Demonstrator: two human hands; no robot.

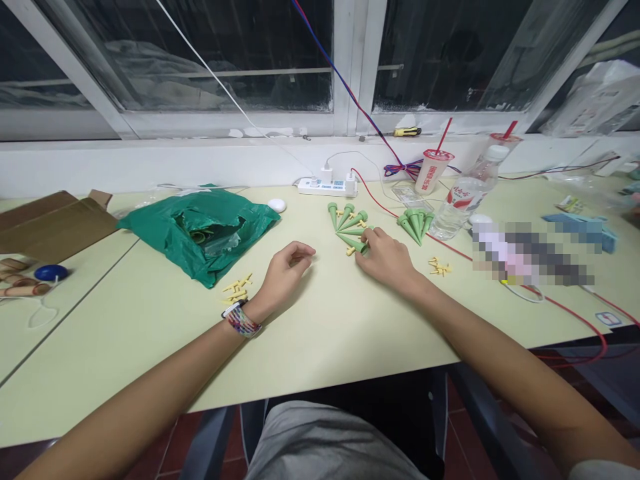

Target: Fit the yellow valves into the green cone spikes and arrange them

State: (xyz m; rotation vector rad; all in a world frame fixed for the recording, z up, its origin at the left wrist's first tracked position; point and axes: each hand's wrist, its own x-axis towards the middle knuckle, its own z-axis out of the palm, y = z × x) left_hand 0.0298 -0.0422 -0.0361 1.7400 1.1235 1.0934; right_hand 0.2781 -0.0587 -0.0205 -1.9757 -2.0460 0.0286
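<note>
Head view: R hand (pixel 386 259) curled over end of a green plastic cone (pixel 351 240) in loose pile, yellow pegs (pixel 351 251) touching; can't tell if firm grip. L hand (pixel 290 264) relaxed, empty, just right of yellow peg pile (pixel 236 288). Green plastic bag (pixel 200 233) behind it, toward worktop (pixel 150 347) rear edge; more cones (pixel 415 223) right, beside water bottle (pixel 467 195). Nothing blocks R hand.

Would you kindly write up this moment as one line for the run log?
left hand: holds nothing visible | right hand: touching green plastic cone | nearby: yellow plastic pieces, green plastic bag
</note>
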